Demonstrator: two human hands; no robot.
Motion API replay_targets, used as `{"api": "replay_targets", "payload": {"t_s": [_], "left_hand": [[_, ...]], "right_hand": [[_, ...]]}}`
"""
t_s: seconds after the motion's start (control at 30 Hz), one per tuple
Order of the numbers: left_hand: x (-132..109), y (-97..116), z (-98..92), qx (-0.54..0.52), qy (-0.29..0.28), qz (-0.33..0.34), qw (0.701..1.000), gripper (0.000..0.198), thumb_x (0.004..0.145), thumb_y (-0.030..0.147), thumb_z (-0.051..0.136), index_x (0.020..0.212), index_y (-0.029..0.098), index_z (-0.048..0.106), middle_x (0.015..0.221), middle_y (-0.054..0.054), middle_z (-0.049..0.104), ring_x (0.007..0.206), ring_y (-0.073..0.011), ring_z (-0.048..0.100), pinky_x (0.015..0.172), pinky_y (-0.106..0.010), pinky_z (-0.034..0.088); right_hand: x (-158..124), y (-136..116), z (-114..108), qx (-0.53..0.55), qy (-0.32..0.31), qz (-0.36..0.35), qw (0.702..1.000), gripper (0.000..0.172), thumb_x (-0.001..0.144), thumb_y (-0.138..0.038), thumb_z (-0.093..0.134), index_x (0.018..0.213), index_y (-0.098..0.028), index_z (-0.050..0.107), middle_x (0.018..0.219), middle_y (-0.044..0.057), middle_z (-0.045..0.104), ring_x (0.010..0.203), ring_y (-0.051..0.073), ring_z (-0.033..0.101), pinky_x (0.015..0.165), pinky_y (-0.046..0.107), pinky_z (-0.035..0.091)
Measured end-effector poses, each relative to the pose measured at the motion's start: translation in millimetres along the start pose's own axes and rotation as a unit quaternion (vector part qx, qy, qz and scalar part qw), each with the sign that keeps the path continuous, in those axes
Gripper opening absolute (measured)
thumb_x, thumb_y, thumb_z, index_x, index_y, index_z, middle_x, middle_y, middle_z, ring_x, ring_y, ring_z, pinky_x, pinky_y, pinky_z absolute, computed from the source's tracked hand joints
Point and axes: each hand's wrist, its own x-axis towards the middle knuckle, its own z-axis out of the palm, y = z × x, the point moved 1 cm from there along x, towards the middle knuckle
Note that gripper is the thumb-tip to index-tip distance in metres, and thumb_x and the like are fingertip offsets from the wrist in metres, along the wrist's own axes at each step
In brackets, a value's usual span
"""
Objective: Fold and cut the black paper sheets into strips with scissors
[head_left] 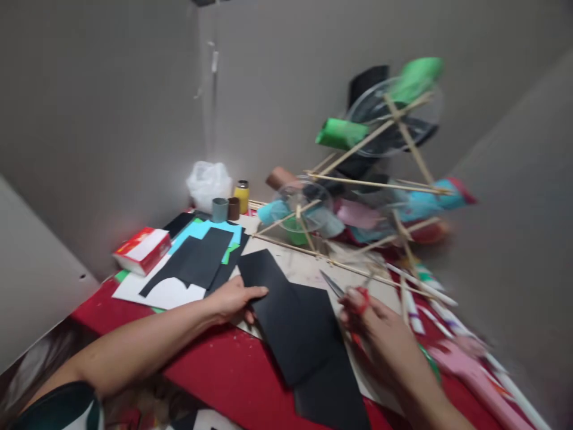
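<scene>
Several black paper pieces [286,322] overlap over the near side of the white board. My left hand [235,298] pinches the left edge of the upper black piece, its thumb on top and fingers beneath. To the right of the paper, my right hand [362,313] holds red-handled scissors [359,301], fingers around the handles. The scissor blades point up and left, spread apart, and do not touch the paper. Motion blurs the right hand a little.
Left, a red and white box [143,249], cut black paper [192,260] and blue paper. Behind, a white plastic bag [209,184], small cups and a yellow jar [242,197]. A wooden stick frame [371,182] with paper rolls stands right. A pink tool [474,376] lies near right.
</scene>
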Motion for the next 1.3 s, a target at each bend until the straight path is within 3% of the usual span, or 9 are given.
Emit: {"api": "replay_targets", "payload": {"t_s": [0.13, 0.3, 0.5, 0.57, 0.77, 0.9, 1.07, 1.17, 1.3], "left_hand": [[3.3, 10.3, 0.0, 0.008, -0.012, -0.012, 1.000, 0.032, 0.065, 0.037, 0.077, 0.074, 0.008, 0.065, 0.056, -0.005, 0.063, 0.038, -0.0112, 0.055, 0.034, -0.018, 0.043], [13.4, 3.8, 2.5, 0.009, -0.062, -0.079, 0.995, 0.033, 0.064, 0.032, 0.079, 0.085, 0.008, 0.067, 0.065, -0.006, 0.067, 0.043, -0.0124, 0.059, 0.035, -0.018, 0.046], [18.1, 0.0, 15.7, 0.031, -0.089, -0.068, 0.993, 0.038, 0.072, 0.038, 0.073, 0.097, 0.012, 0.063, 0.069, -0.005, 0.065, 0.048, -0.0121, 0.061, 0.039, -0.019, 0.050], [12.9, 1.8, 20.2, 0.035, -0.076, -0.066, 0.994, 0.040, 0.074, 0.038, 0.072, 0.103, 0.014, 0.059, 0.068, -0.003, 0.063, 0.049, -0.0117, 0.060, 0.040, -0.020, 0.051], [-22.2, 5.8, 16.9, 0.012, 0.057, -0.061, 0.996, 0.040, 0.069, 0.030, 0.076, 0.101, 0.016, 0.057, 0.077, -0.001, 0.061, 0.058, -0.0117, 0.062, 0.055, -0.027, 0.057], [-46.8, -2.0, 18.5, -0.013, 0.058, -0.084, 0.995, 0.028, 0.071, 0.030, 0.072, 0.089, 0.012, 0.062, 0.086, -0.009, 0.067, 0.071, -0.0182, 0.068, 0.062, -0.029, 0.057], [-61.2, -13.4, 41.3, -0.042, 0.040, -0.123, 0.991, 0.030, 0.069, 0.031, 0.072, 0.088, 0.010, 0.063, 0.088, -0.013, 0.069, 0.073, -0.0203, 0.068, 0.063, -0.031, 0.057], [-60.5, -15.6, 54.4, -0.043, 0.056, -0.123, 0.990, 0.033, 0.067, 0.029, 0.073, 0.094, 0.012, 0.062, 0.088, -0.010, 0.068, 0.070, -0.0185, 0.066, 0.057, -0.030, 0.057], [-56.9, -17.4, 59.4, -0.038, 0.090, -0.096, 0.991, 0.032, 0.066, 0.022, 0.072, 0.096, 0.015, 0.060, 0.082, -0.005, 0.066, 0.064, -0.0159, 0.063, 0.052, -0.029, 0.057]], "right_hand": [[1.3, -15.8, 6.6, -0.007, -0.030, -0.013, 0.999, 0.045, 0.073, -0.063, 0.064, 0.073, -0.018, 0.060, 0.053, 0.000, 0.056, 0.051, 0.012, 0.047, 0.051, 0.026, 0.035], [0.8, -21.8, 7.2, -0.005, -0.081, -0.022, 0.996, 0.042, 0.075, -0.059, 0.063, 0.068, -0.018, 0.057, 0.051, -0.001, 0.055, 0.048, 0.011, 0.046, 0.049, 0.025, 0.034], [1.3, -10.7, 7.6, 0.089, -0.134, 0.047, 0.986, 0.044, 0.077, -0.060, 0.062, 0.069, -0.017, 0.058, 0.050, -0.001, 0.056, 0.043, 0.008, 0.045, 0.044, 0.022, 0.034], [0.2, -10.8, 7.9, 0.116, -0.142, 0.061, 0.981, 0.045, 0.076, -0.060, 0.063, 0.070, -0.016, 0.059, 0.049, -0.001, 0.056, 0.042, 0.008, 0.045, 0.043, 0.021, 0.033], [-1.1, -15.1, 1.8, 0.081, -0.126, 0.056, 0.987, 0.046, 0.071, -0.062, 0.066, 0.068, -0.017, 0.056, 0.050, -0.001, 0.057, 0.042, 0.009, 0.045, 0.043, 0.021, 0.034], [-6.4, -14.7, 5.1, 0.060, -0.184, 0.053, 0.980, 0.047, 0.070, -0.063, 0.067, 0.067, -0.017, 0.055, 0.050, -0.001, 0.058, 0.044, 0.009, 0.047, 0.046, 0.021, 0.034], [-22.4, -15.2, 20.3, 0.078, -0.262, 0.076, 0.959, 0.047, 0.070, -0.062, 0.067, 0.068, -0.017, 0.055, 0.049, -0.003, 0.055, 0.043, 0.007, 0.045, 0.046, 0.020, 0.031], [-28.2, -17.5, 25.9, 0.089, -0.266, 0.074, 0.957, 0.049, 0.068, -0.066, 0.065, 0.068, -0.017, 0.054, 0.047, -0.004, 0.053, 0.042, 0.008, 0.043, 0.045, 0.020, 0.030], [-28.3, -24.0, 23.0, 0.019, -0.232, 0.002, 0.973, 0.051, 0.070, -0.069, 0.058, 0.066, -0.018, 0.054, 0.047, -0.002, 0.054, 0.042, 0.010, 0.044, 0.046, 0.023, 0.033]]}}
